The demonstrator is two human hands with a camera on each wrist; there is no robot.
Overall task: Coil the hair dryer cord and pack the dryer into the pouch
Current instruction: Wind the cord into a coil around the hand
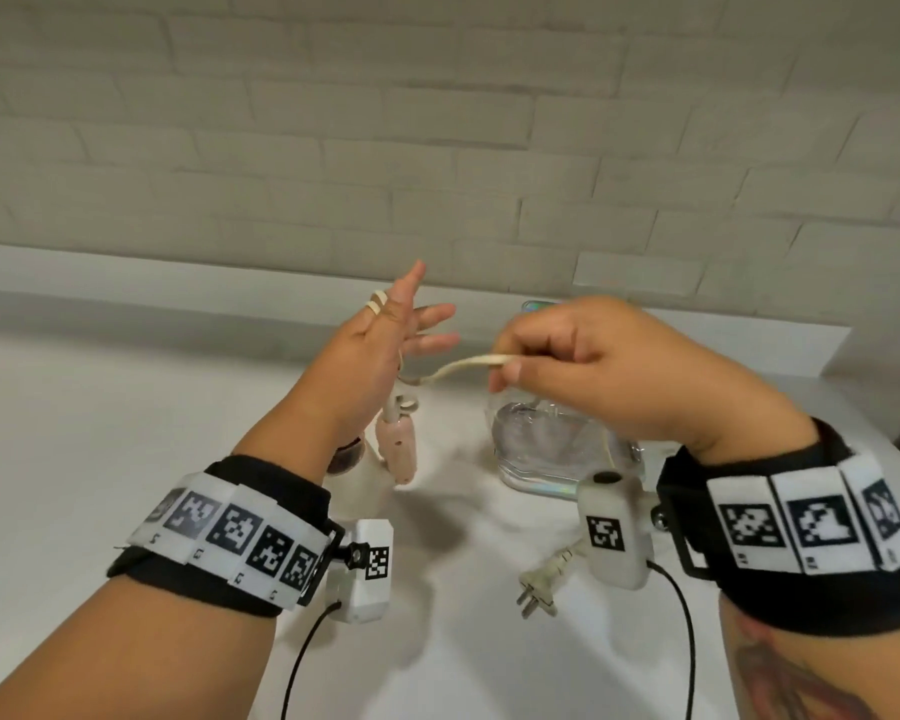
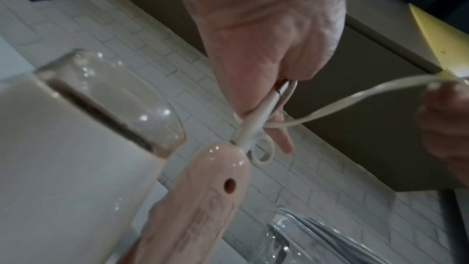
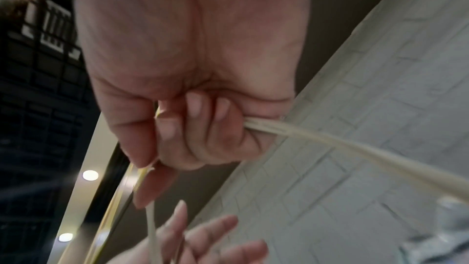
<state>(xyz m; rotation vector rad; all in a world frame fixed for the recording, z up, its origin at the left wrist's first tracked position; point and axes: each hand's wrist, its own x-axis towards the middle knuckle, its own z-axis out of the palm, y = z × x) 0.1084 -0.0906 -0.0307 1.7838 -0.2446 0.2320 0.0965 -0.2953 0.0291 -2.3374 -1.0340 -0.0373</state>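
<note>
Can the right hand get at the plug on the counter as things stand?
Probably yes: the plug lies uncovered on the counter, close below the right hand. But that hand pinches the cord, so it must let go first.

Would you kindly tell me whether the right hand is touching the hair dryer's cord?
Touching. The right wrist view shows the right hand gripping the cord, which emerges from its closed fist.

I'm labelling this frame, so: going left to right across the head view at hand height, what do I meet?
Left hand → cord → right hand. The dryer and pouch overlap the hands, so omitted.
</note>
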